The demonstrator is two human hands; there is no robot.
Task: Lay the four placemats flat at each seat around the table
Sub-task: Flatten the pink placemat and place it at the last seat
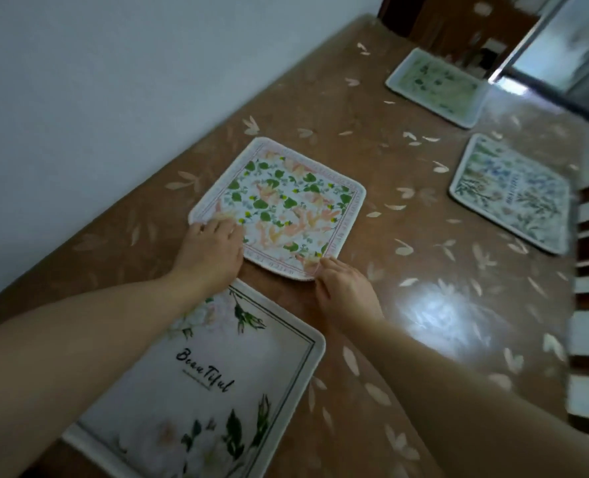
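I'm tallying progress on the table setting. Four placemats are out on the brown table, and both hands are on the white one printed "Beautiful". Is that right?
Not quite. The head view shows four placemats on the table, but the left hand and right hand are on the pink-bordered leaf-print placemat, at its near corners. The "Beautiful" placemat lies untouched under the forearms.

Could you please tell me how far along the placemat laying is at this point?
Three look done: the white "Beautiful" placemat, blue-green floral placemat and pale green placemat lie flat. In hand: the left hand and right hand rest on the pink-bordered leafy placemat. Left: letting go.
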